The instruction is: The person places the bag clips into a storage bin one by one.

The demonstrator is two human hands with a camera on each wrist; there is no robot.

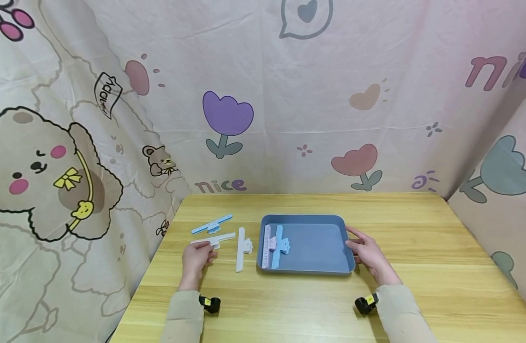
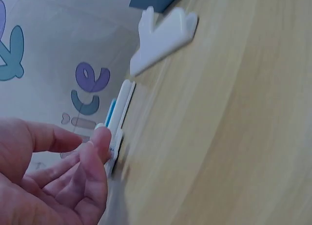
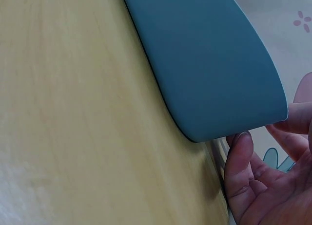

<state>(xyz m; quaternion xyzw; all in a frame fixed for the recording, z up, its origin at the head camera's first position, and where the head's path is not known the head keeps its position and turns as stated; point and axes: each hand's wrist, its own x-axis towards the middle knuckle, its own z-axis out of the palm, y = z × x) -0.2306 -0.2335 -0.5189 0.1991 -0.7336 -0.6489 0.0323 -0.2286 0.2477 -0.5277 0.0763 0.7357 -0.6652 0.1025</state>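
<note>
Visible whole only in the head view: a blue-grey tray [image 1: 318, 247], right of centre in the lower half of the frame, on a wooden table [image 1: 288, 305]. Seen inside it from that view alone, side by side at the left end: a lavender clip [image 1: 266, 247] and an inner blue clip [image 1: 278, 247]. From the right wrist, reduced to outer walls across the upper middle, floor and contents hidden; from the left wrist, cut down to a dark corner at the top edge.

Left of the tray in the head view: a white clip [image 1: 224, 237], slanted, partly covered by the left hand [image 1: 196, 257]; just above it, an outer blue clip [image 1: 211, 225]; nearer the tray, a second white clip [image 1: 240, 250], running up and down the frame, its raised handle plainer from the left wrist.

On the left hand, fingers [image 2: 92, 171] bent and bunched at the white clip, slightly parted. Cannot tell whether pinching or merely touching.

On the right hand [image 1: 370, 255], fingers [image 3: 239, 154] bent and spread, touching the tray's right end, low and at the rim. Cannot tell whether gripping.
</note>
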